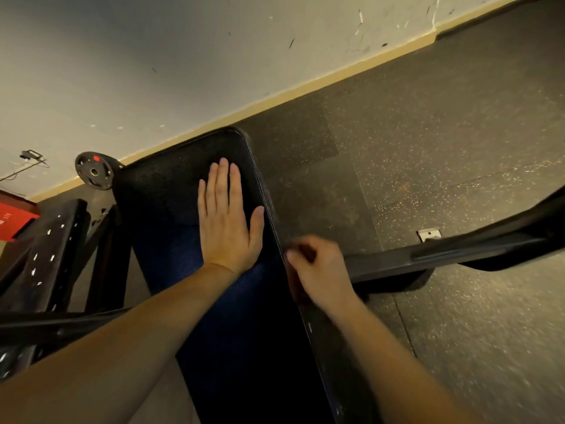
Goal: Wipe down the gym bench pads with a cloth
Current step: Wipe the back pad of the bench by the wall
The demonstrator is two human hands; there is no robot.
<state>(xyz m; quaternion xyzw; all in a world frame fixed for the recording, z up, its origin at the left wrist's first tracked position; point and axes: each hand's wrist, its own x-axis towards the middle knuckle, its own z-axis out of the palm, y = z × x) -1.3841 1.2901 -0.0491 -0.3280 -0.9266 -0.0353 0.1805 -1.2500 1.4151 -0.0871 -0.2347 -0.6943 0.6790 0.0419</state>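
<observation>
Pressing left hand [227,221] flat, fingers straight, on bench pad [171,185] toward far end | curling right hand [321,270] at pad's right edge, grip unreadable through blur | open rubber floor [428,148] to right | weight plate [94,170] beside far-left corner

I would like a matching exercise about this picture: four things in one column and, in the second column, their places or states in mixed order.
1. left hand
2. right hand
3. weight plate
4. red object

a. at the left edge of the picture
b. fingers curled, at the right edge of the bench pad
c. beside the pad's far left corner
d. flat on the pad, fingers straight

Pairs: 1-d, 2-b, 3-c, 4-a
</observation>
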